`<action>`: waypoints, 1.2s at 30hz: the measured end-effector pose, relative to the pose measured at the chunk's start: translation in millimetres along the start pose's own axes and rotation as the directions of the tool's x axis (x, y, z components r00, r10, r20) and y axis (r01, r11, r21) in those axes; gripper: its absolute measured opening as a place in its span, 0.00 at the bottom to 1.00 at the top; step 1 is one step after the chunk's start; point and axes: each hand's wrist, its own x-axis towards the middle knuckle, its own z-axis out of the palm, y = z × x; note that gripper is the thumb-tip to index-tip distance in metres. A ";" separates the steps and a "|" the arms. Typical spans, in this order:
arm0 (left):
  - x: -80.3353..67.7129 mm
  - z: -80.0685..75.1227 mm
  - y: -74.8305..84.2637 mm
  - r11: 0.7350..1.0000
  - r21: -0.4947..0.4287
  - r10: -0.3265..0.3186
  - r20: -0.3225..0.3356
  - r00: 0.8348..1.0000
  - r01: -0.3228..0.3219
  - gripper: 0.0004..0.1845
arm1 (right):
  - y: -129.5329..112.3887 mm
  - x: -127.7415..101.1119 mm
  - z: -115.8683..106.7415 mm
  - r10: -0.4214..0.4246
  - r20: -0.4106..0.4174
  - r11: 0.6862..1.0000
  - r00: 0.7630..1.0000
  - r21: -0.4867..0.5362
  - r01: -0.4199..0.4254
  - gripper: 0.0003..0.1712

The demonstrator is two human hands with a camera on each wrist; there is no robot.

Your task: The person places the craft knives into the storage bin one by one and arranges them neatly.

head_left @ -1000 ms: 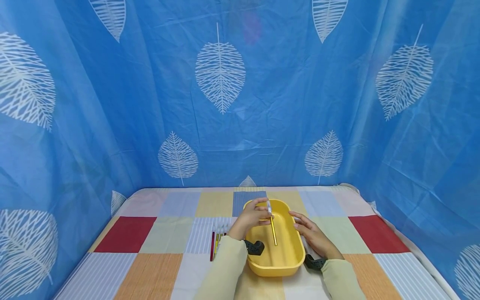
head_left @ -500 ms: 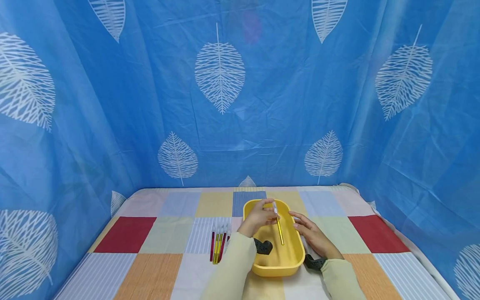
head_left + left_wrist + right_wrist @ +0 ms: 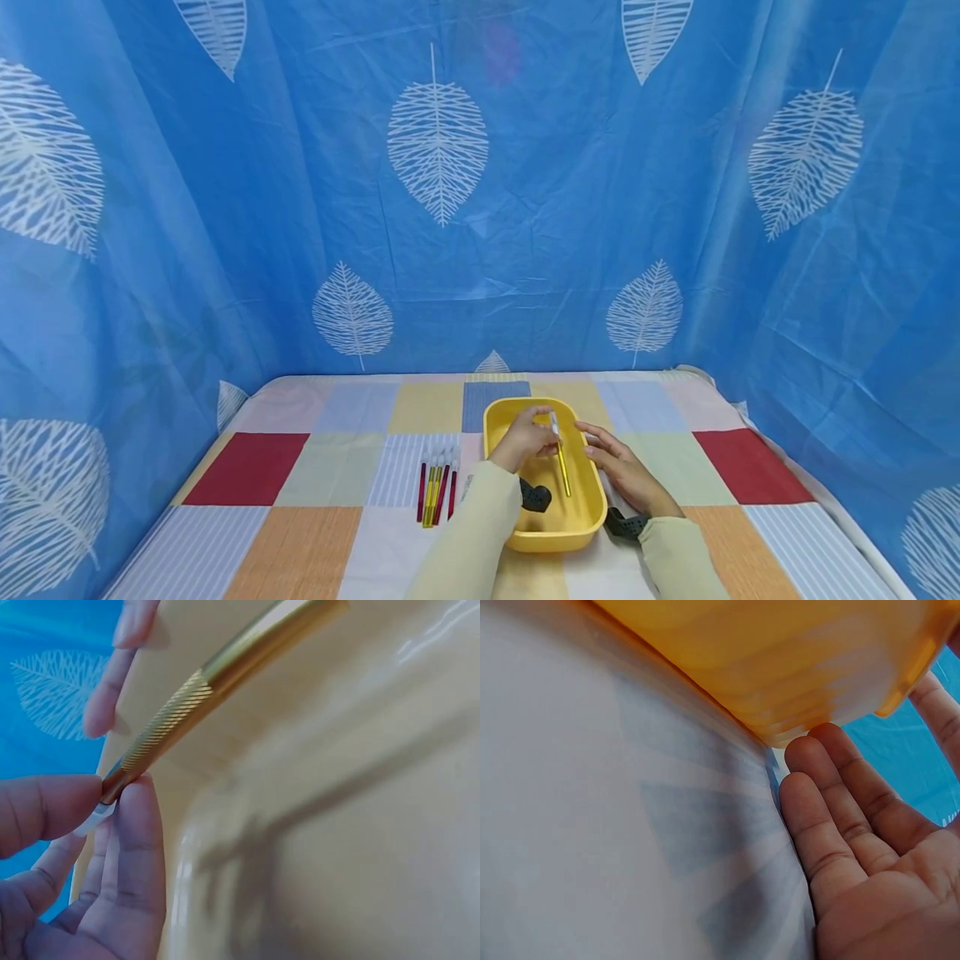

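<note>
A yellow oval tub [image 3: 587, 510] stands on the checked cloth at the table's middle. My left hand [image 3: 525, 440] is over the tub and pinches a gold pen [image 3: 562, 468] by its white end, thumb and fingers curled round it [image 3: 131, 769]. The pen slants down into the tub. My right hand [image 3: 622, 467] lies against the tub's right outer wall [image 3: 780, 667] with straight fingers [image 3: 832, 825] touching it, holding nothing.
Several red and yellow pens [image 3: 437, 493] lie side by side on the cloth, just left of the tub. Blue leaf-print curtains [image 3: 450, 208] close in the table at the back and both sides. Black wrist cameras sit on both forearms.
My left hand has carried the gold pen a little to the right and lower over the tub. With my arm shifted, more of the pens on the cloth show. The right hand has stayed put.
</note>
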 end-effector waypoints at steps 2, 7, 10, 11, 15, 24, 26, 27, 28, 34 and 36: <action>0.5 2.1 -0.5 1.000 0.002 -0.011 -0.008 1.000 0.012 0.30 | 0.2 -0.2 0.2 0.001 0.000 1.000 1.000 0.000 -0.001 0.34; 2.7 7.6 -2.9 0.999 -0.014 -0.034 -0.023 0.999 0.034 0.31 | -0.1 0.5 0.9 0.012 -0.014 1.000 1.000 -0.004 -0.012 0.33; 3.0 10.3 -4.2 0.999 -0.025 -0.046 -0.025 0.999 0.045 0.32 | -0.8 1.0 1.7 0.021 -0.023 1.000 1.000 -0.009 -0.022 0.33; 3.2 10.9 -5.1 0.998 -0.026 -0.053 -0.026 0.998 0.052 0.32 | -0.9 1.1 2.1 0.025 -0.024 1.000 0.999 -0.009 -0.025 0.33; 5.7 12.6 -10.1 0.996 -0.030 -0.080 -0.022 0.997 0.079 0.32 | -1.2 1.2 3.2 0.037 -0.033 0.999 0.999 -0.021 -0.037 0.34; 18.1 19.7 -23.0 0.997 0.007 -0.070 -0.058 0.996 0.070 0.30 | -1.8 1.4 4.1 0.070 -0.072 0.997 0.995 -0.028 -0.072 0.34; 18.8 21.1 -23.8 0.997 0.019 -0.069 -0.059 0.996 0.071 0.31 | -2.0 1.4 4.5 0.074 -0.077 0.997 0.994 -0.033 -0.076 0.34; 19.2 22.0 -24.4 0.997 0.026 -0.066 -0.061 0.996 0.068 0.31 | -2.0 1.5 4.6 0.074 -0.079 0.996 0.994 -0.035 -0.077 0.33; 16.2 22.3 -21.2 0.997 0.038 -0.070 -0.057 0.996 0.072 0.32 | -2.1 1.6 4.7 0.075 -0.081 0.996 0.994 -0.036 -0.078 0.33; 16.2 26.0 -21.8 0.991 0.123 -0.049 -0.089 0.995 0.060 0.31 | -1.5 2.0 4.7 0.075 -0.084 0.996 0.994 -0.042 -0.078 0.34; 17.0 26.8 -23.0 0.986 0.150 -0.050 -0.104 0.993 0.066 0.30 | -1.4 1.8 4.5 0.071 -0.081 0.996 0.994 -0.043 -0.075 0.34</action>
